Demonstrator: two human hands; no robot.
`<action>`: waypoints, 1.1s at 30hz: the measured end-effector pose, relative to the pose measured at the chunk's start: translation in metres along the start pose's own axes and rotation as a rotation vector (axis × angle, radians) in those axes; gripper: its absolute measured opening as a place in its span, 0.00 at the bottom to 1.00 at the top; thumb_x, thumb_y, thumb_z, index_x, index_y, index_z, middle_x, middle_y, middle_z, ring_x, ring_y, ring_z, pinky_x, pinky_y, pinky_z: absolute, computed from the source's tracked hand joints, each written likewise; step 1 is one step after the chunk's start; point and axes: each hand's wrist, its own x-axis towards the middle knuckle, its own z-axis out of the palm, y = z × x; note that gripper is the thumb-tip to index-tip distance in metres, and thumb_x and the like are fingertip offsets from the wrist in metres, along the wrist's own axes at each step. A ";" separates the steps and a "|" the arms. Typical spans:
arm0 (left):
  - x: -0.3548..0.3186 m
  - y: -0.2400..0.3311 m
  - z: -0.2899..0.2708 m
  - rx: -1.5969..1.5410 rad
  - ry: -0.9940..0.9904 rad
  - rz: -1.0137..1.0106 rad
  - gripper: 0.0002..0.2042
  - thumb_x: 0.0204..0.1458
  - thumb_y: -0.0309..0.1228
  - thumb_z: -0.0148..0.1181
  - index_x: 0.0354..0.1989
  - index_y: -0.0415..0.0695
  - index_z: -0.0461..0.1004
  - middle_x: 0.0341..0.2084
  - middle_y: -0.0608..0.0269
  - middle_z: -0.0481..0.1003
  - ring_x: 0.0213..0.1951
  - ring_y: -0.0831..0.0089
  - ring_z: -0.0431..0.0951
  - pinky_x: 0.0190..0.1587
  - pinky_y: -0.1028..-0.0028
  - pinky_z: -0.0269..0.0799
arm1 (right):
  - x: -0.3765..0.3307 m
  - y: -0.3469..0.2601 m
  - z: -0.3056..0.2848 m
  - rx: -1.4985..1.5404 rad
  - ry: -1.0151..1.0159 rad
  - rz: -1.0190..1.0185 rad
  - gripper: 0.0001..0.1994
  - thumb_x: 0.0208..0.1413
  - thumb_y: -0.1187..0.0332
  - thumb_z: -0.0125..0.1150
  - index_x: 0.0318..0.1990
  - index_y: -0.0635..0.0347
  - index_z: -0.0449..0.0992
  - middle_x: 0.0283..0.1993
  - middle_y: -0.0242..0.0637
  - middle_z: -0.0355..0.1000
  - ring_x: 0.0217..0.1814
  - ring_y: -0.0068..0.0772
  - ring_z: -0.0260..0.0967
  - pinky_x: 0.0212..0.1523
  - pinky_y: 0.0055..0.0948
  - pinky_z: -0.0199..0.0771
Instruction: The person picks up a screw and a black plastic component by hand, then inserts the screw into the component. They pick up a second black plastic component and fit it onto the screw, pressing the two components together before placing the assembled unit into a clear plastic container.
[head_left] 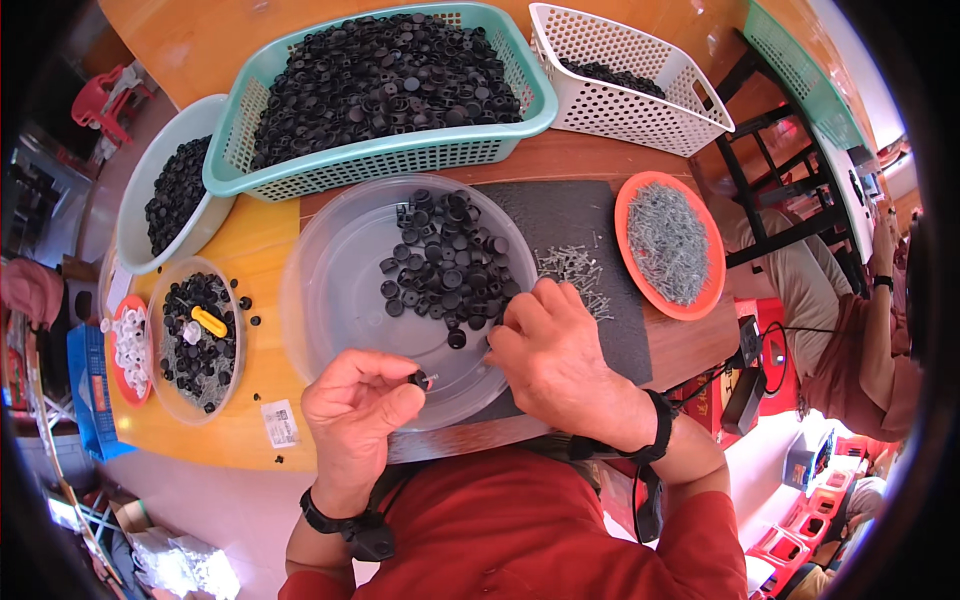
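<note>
2 hands are working: my left hand [362, 400] is pinching 1 black cap [418, 379] steady while my right hand [553, 350], fingers curled, is picking from the clear tray [330, 280].

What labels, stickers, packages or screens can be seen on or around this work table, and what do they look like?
Paper label: small white rectangle with dark print, lying flat on the yellow table edge, left of the left hand.
Clear plastic bags: crumpled, on the floor at lower left.
Blue box: flat, beside the table's left edge; its print is too blurred to tell.
No screens visible.
</note>
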 end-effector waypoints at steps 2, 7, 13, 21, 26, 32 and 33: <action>0.000 -0.002 0.000 0.007 0.012 0.028 0.13 0.42 0.24 0.69 0.33 0.35 0.71 0.27 0.54 0.76 0.25 0.74 0.75 0.27 0.79 0.71 | 0.007 -0.003 -0.005 -0.062 -0.070 -0.024 0.06 0.29 0.72 0.58 0.21 0.60 0.73 0.25 0.37 0.64 0.31 0.36 0.59 0.32 0.32 0.57; -0.001 -0.002 0.001 0.005 0.017 0.013 0.13 0.42 0.23 0.68 0.33 0.34 0.72 0.27 0.56 0.76 0.26 0.75 0.76 0.28 0.80 0.72 | 0.020 -0.005 -0.006 -0.237 -0.266 -0.122 0.06 0.31 0.68 0.59 0.20 0.58 0.74 0.22 0.36 0.64 0.31 0.35 0.61 0.32 0.30 0.57; 0.000 -0.001 -0.001 -0.024 0.013 -0.013 0.13 0.41 0.24 0.69 0.33 0.34 0.72 0.27 0.56 0.76 0.26 0.75 0.76 0.28 0.80 0.72 | 0.016 -0.003 0.003 0.051 -0.211 -0.166 0.05 0.30 0.72 0.60 0.20 0.59 0.74 0.22 0.35 0.65 0.30 0.37 0.64 0.31 0.34 0.62; 0.001 -0.005 -0.005 -0.029 0.002 0.025 0.14 0.42 0.26 0.69 0.33 0.35 0.72 0.28 0.57 0.76 0.27 0.73 0.77 0.28 0.79 0.72 | 0.011 0.021 -0.011 0.155 -0.004 0.027 0.06 0.29 0.77 0.60 0.20 0.58 0.73 0.22 0.36 0.64 0.29 0.41 0.63 0.29 0.37 0.65; 0.001 -0.003 -0.004 -0.014 0.000 0.016 0.14 0.42 0.25 0.69 0.34 0.34 0.72 0.27 0.57 0.76 0.27 0.73 0.77 0.28 0.80 0.72 | 0.013 0.010 -0.004 0.086 -0.147 -0.075 0.06 0.31 0.74 0.63 0.21 0.58 0.72 0.24 0.35 0.65 0.29 0.39 0.62 0.29 0.34 0.65; 0.001 -0.004 -0.003 -0.023 0.007 -0.007 0.14 0.41 0.25 0.69 0.33 0.34 0.72 0.27 0.56 0.76 0.26 0.74 0.76 0.28 0.80 0.71 | 0.022 -0.008 -0.005 -0.094 -0.385 -0.204 0.05 0.33 0.69 0.60 0.21 0.58 0.76 0.25 0.37 0.71 0.33 0.35 0.66 0.34 0.32 0.64; 0.002 -0.005 -0.002 -0.020 0.004 -0.009 0.13 0.41 0.25 0.69 0.33 0.34 0.72 0.27 0.56 0.76 0.26 0.74 0.76 0.28 0.80 0.71 | 0.022 -0.010 -0.005 -0.103 -0.400 -0.190 0.05 0.33 0.69 0.61 0.21 0.58 0.76 0.25 0.37 0.72 0.34 0.35 0.67 0.35 0.33 0.65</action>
